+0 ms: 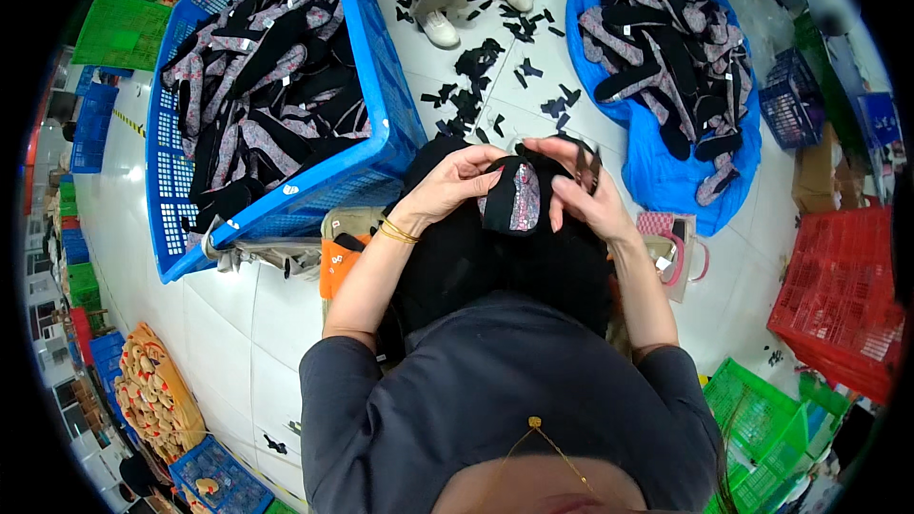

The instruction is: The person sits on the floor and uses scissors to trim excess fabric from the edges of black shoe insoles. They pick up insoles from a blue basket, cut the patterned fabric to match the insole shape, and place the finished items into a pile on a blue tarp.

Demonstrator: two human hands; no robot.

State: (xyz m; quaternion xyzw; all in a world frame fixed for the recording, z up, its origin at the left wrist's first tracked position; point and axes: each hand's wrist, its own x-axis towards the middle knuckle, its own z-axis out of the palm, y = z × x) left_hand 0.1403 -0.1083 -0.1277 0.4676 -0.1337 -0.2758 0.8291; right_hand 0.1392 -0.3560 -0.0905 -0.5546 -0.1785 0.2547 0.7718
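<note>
We find both bare hands raised and close together over the person's black-clad lap, with a fabric piece (493, 207) between them. The piece is black with a grey and pink patterned panel, its panel turned upward.

The left hand (447, 188) is nearly closed: thumb and fingertips are pinched together on the left edge of the piece. We note thin gold bangles (398, 231) at that wrist.

The right hand (600, 209) is partly open, its fingers curled and spread apart on the right side of the piece. A narrow dark object (595, 171) lies across this hand at the fingers; we cannot tell its kind, nor how firmly it is gripped. The forefinger reaches toward the upper edge of the piece; whether it touches, we cannot confirm.

Ahead on the left, we record a blue crate (379, 57) heaped with similar black and patterned pieces (257, 67). Ahead on the right, a blue sheet (657, 186) bears a second heap (671, 52). Black scraps (466, 100) are scattered on the pale tiled floor (519, 48) between them, near another person's light shoes (440, 30).
</note>
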